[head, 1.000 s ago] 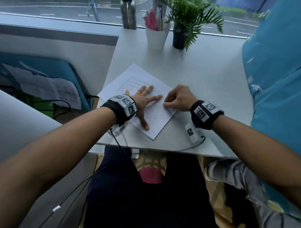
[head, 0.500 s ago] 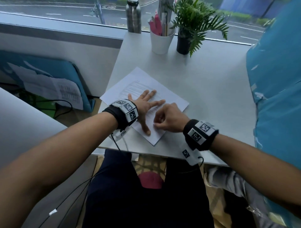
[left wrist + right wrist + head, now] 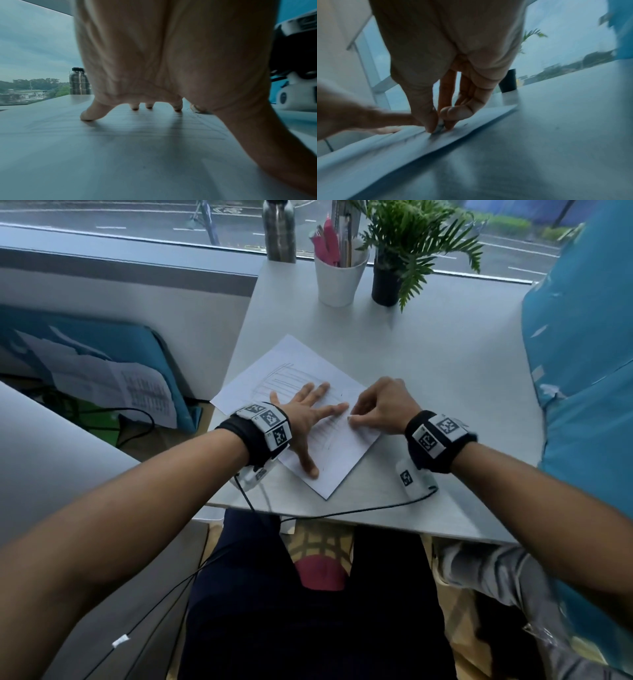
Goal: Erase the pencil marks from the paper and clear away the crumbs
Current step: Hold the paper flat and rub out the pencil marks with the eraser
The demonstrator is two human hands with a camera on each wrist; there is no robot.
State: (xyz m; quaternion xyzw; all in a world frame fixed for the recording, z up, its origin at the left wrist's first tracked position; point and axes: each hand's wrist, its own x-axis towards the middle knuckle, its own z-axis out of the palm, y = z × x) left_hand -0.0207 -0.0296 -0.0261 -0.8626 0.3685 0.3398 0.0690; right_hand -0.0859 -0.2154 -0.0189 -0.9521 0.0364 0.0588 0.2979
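A white sheet of paper with faint pencil lines lies slanted near the table's front edge. My left hand lies flat on the paper, fingers spread, holding it down. My right hand is at the sheet's right side, thumb and fingers pinching a small pale eraser whose tip touches the paper. In the head view the eraser is hidden by the fingers. A few dark crumbs lie by the left index fingertip.
At the back of the white table stand a white cup of pens, a potted plant and a steel bottle. A blue cushion borders the right side. Wrist cables trail over the front edge.
My right hand has moved away from me along the paper, from the near corner back up beside the left index finger. The left hand has stayed flat on the sheet.
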